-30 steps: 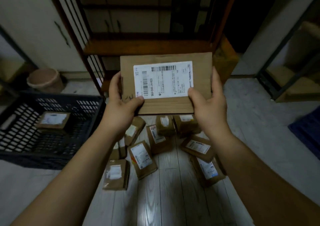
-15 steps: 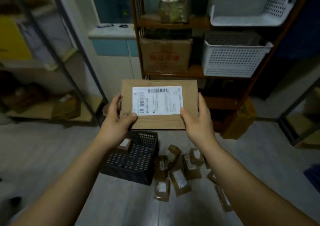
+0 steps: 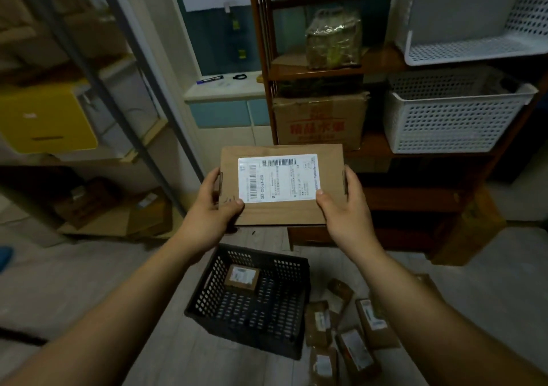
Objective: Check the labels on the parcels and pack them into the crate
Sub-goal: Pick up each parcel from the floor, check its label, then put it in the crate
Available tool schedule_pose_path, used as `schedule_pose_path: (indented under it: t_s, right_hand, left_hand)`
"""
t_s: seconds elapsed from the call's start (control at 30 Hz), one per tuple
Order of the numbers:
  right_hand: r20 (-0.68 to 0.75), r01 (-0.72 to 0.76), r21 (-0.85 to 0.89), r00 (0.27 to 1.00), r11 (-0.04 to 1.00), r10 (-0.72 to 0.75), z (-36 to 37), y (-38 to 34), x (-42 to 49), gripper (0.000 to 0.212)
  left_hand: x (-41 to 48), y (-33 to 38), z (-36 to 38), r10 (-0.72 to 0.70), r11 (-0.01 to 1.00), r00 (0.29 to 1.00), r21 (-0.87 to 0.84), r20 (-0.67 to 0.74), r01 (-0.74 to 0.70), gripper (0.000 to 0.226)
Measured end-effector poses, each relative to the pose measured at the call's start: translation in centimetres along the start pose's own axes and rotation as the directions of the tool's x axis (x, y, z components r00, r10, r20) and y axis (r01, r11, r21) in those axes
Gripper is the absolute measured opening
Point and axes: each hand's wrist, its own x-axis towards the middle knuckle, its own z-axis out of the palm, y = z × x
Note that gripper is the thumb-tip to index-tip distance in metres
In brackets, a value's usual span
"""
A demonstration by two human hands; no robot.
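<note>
Both hands hold one flat brown parcel up in front of the chest, label side toward the camera. The left hand grips the parcel's left edge, thumb lying across the lower left corner of the white label, the other fingers hidden behind the cardboard. The right hand grips the right edge the same way, thumb tip touching the label's lower right corner. The label carries barcodes and small print too fine to read.

Below the hands, on the floor, sits a black crate with one small parcel in the crate lying against its far wall, label up. To the right of the crate, below the right forearm, loose parcels lie scattered on the floor, well apart from both hands. Beyond the hands stands a wooden shelf holding a cardboard box and a white basket.
</note>
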Motion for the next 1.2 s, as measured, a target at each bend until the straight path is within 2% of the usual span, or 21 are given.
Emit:
schedule_pose_path:
  t_s: [0.13,0.27,0.4,0.57,0.7,0.9,1.03,1.13,1.2]
  right_hand:
    - [-0.014,0.030,0.014,0.999,0.999,-0.030,2.6,0.2,3.5,0.065]
    - [-0.022,-0.004,-0.017,1.000,1.000,0.004,4.6,1.3,5.6,0.067]
    - [-0.119,-0.102,-0.121,0.989,0.987,0.087,5.9,3.2,6.3,0.069]
    - [-0.229,-0.212,-0.200,0.959,0.957,0.165,9.2,5.1,5.6,0.073]
    - [-0.271,-0.294,-0.248,0.936,0.923,0.226,14.3,6.4,3.5,0.076]
    - [-0.202,-0.341,-0.311,0.936,0.887,0.289,21.0,9.1,1.2,0.080]
    - [-0.070,-0.377,-0.318,0.924,0.870,0.375,22.5,12.0,1.0,0.081]
    - [-0.023,-0.382,-0.395,0.913,0.835,0.407,22.8,16.7,1.8,0.080]
    - [-0.015,-0.393,-0.520,0.892,0.758,0.453,23.1,21.8,2.5,0.080]
  left_hand:
    - [4.6,0.0,-1.8,0.005,0.997,1.000,0.076,-0.003,-0.005,0.076]
    - [8.2,-1.1,-2.4,-0.023,0.996,1.000,0.089,0.021,0.021,0.081]
    - [11.3,-3.2,-2.2,-0.030,0.985,0.991,0.174,0.132,0.006,0.084]
    - [14.4,-7.2,-3.5,-0.052,0.984,0.963,0.179,0.264,0.004,0.086]
    - [16.6,-11.1,-7.3,-0.072,0.985,0.930,0.171,0.360,0.010,0.088]
    - [19.1,-16.4,-10.8,-0.084,0.981,0.890,0.192,0.449,-0.003,0.085]
    - [19.6,-20.8,-10.2,-0.045,0.983,0.887,0.178,0.460,-0.043,0.057]
    - [20.2,-25.8,-8.4,-0.022,0.986,0.875,0.153,0.484,-0.060,0.064]
    - [20.7,-30.8,-6.3,-0.048,0.982,0.848,0.181,0.527,-0.057,0.071]
